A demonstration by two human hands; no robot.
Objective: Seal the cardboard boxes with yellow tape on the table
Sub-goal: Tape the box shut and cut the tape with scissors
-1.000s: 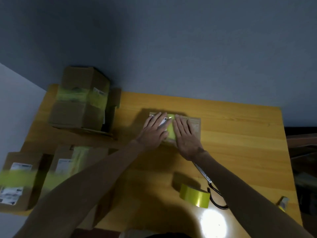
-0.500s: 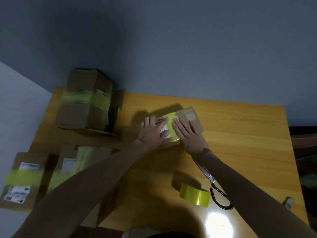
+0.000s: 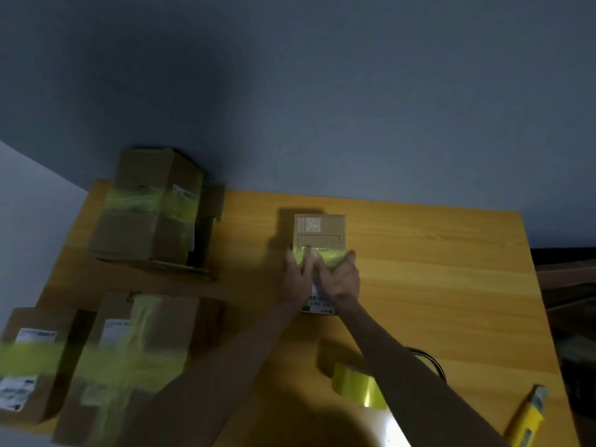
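Turned since a moment ago, the small cardboard box point(image 3: 319, 233) is now lying lengthwise at mid-table point(image 3: 435, 269). The left hand point(image 3: 296, 282) and right hand point(image 3: 343, 280) are pressing the yellow tape strip point(image 3: 335, 258) across it, fingers lying close together, though blurred. Rubbing outward over each edge is probably seating the ends without wrinkles.

- Small box point(image 3: 319, 233): printed code patch point(image 3: 309, 224) and dashed rectangle on top; no characters legible.
- Same box, near-end white label point(image 3: 317, 307): barcode bars, text blurred.
- Left boxes point(image 3: 42, 321): white shipping labels point(image 3: 35, 336), unreadable through blur.
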